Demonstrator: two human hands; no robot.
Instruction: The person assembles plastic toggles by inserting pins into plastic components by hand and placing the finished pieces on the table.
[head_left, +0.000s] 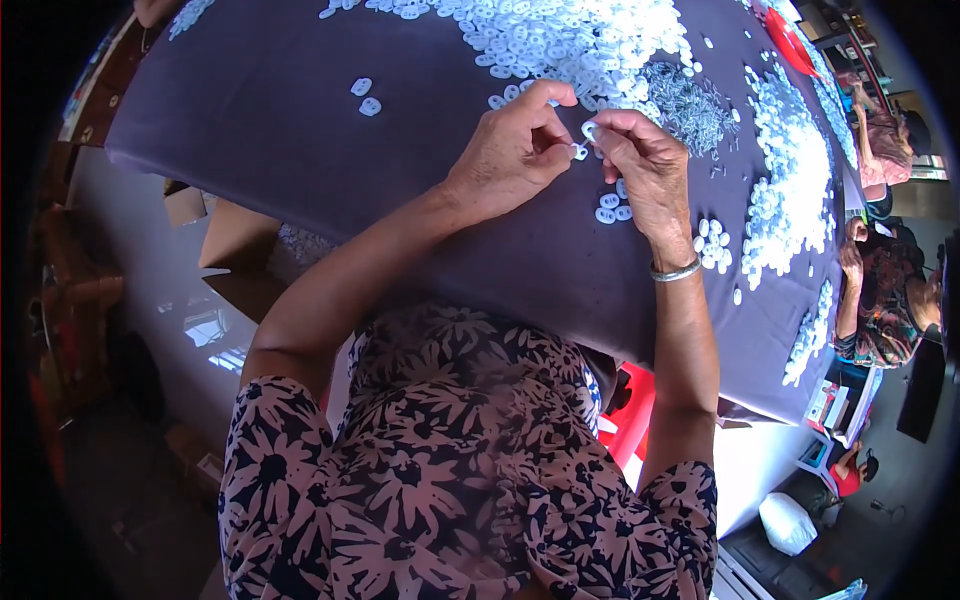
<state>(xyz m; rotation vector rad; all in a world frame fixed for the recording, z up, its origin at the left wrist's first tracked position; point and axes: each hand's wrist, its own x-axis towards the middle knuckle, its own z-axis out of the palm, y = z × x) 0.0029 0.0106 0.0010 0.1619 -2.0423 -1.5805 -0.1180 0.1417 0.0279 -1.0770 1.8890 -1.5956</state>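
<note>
My left hand (515,145) and my right hand (648,165) meet above the dark tablecloth, both closed in a pinch. Between the right thumb and forefinger is a small white oval plastic piece (589,130). The left fingertips grip another small white piece (580,152), close to the first one; whether the two are joined is too small to tell. Beyond my hands spreads a big heap of white oval pieces (560,40) with holes in them. Next to it, past my right hand, lies a pile of small metal pins (690,108). Several loose ovals (608,208) sit below my right hand.
A dark cloth (280,130) covers the table. Two ovals (368,105) lie apart at left; a small cluster (712,245) and a long heap (785,180) lie at right. A red dish (790,42) stands far right. Other people (885,290) sit along the right side. An open cardboard box (240,250) stands below the left edge.
</note>
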